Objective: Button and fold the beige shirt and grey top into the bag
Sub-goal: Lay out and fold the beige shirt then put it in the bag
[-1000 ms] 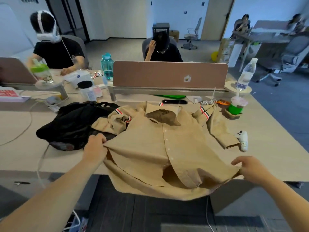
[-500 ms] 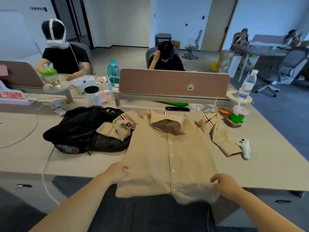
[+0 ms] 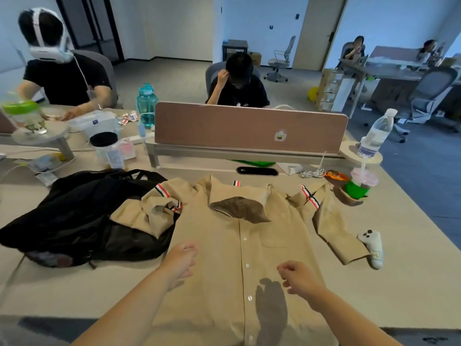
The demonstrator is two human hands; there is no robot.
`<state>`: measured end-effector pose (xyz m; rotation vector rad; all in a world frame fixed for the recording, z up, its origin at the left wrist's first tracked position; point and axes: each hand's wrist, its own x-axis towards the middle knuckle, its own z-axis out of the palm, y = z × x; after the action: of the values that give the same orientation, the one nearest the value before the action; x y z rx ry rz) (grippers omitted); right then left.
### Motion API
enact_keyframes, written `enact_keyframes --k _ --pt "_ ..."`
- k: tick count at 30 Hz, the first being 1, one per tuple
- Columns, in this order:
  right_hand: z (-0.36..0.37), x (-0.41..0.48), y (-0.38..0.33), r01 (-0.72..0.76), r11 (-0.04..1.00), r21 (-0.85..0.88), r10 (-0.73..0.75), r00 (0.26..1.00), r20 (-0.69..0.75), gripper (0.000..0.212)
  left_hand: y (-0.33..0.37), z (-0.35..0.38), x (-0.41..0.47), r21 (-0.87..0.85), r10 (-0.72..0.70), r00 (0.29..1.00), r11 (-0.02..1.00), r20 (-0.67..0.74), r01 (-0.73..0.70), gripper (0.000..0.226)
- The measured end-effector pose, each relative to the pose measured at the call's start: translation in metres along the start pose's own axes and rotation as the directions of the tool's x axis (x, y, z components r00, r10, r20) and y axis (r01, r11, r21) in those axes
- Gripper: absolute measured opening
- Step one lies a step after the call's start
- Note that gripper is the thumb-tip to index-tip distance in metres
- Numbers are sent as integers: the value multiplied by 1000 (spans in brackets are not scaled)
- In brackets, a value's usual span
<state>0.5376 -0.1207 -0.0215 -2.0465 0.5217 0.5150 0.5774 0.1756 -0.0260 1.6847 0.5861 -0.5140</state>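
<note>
The beige shirt [image 3: 224, 260] lies face up and flat on the table, its button placket closed, its hem hanging over the near edge. Its left sleeve is bunched over the black bag [image 3: 74, 216]; its right sleeve stretches toward the right. My left hand [image 3: 180, 262] hovers over the shirt's left side with loosely curled fingers, holding nothing. My right hand [image 3: 299, 277] hovers above the shirt's right front, also loosely curled and empty, casting a shadow below. No grey top is in view.
A small white toy [image 3: 373, 245] lies by the right cuff. A green-based cup [image 3: 359, 186], a water bottle [image 3: 374, 136], a desk divider [image 3: 249, 128] and a jar [image 3: 107, 151] stand behind. Two people sit across the table [image 3: 411, 270].
Both hands have let go of the shirt's hem and moved inward and up over its front. The shirt now lies smooth and flat.
</note>
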Motion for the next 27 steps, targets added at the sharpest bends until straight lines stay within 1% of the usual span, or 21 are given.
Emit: enact_keyframes --k 2,4,6,8,9,11,13,14,15,16,17,18,19,20,21,22,23,24,25,26,27 --pt "-5 41 -11 -25 988 155 27 1000 -13 18 18 9 31 -114 -22 1000 993 2 22 30" --pt "-11 85 -27 -74 944 323 85 996 -23 22 42 21 65 -186 -36 999 982 -26 31 29" --pt "-18 132 -46 -138 821 554 159 987 10 22 71 33 101 -237 -38 998 971 -40 27 32" --pt "-22 178 -64 -182 668 722 177 981 83 25 102 46 140 -257 -59 997 965 -42 47 30" --pt "-24 200 -72 -203 621 757 159 978 133 30 118 52 158 -241 -98 994 967 -44 84 28" --pt "-30 240 -85 -260 574 776 100 963 249 42 147 60 192 -148 -247 969 958 2 244 28" --pt "-41 276 -99 -332 555 763 34 925 378 46 170 61 226 -88 -352 924 926 151 367 37" --pt "-48 291 -109 -355 542 762 -20 901 434 47 180 60 242 -127 -334 915 921 228 368 44" --pt "-54 306 -116 -354 532 769 -74 886 459 48 192 59 255 -244 -268 919 908 289 341 52" --pt "-57 318 -128 -353 505 788 -109 879 464 49 201 57 269 -402 -170 939 870 298 285 59" --pt "-58 328 -137 -335 461 822 -119 894 431 50 210 55 279 -556 -69 963 805 261 208 60" --pt "-56 335 -147 -311 423 851 -112 914 389 53 219 55 287 -666 9 981 736 193 124 58" --pt "-53 343 -152 -264 416 870 -102 937 333 57 225 57 297 -729 37 993 682 116 60 52" --pt "-50 348 -155 -226 418 880 -85 955 285 57 228 59 305 -750 20 999 661 41 18 46" --pt "-45 351 -158 -181 461 869 -72 968 240 46 228 63 310 -731 -16 1000 682 -10 3 40" --pt "-39 352 -160 -129 535 835 -70 978 196 32 225 67 315 -652 -45 998 758 -48 3 36" --pt "-33 352 -159 -62 666 744 -57 990 133 26 220 72 319 -515 -45 996 857 -71 2 32" --pt "-26 352 -157 46 832 553 -89 995 52 28 214 76 322 -328 -4 997 944 -76 -22 27" --pt "-16 353 -150 205 959 196 -208 978 -7 36 202 79 326 -74 92 992 992 -82 -98 20" --pt "-6 356 -139 314 931 -183 -322 947 -14 49 186 81 330 259 255 966 937 -47 -235 14" --pt "4 358 -129 336 812 -478 -392 920 -20 60 168 81 332 582 425 905 728 32 -362 21"
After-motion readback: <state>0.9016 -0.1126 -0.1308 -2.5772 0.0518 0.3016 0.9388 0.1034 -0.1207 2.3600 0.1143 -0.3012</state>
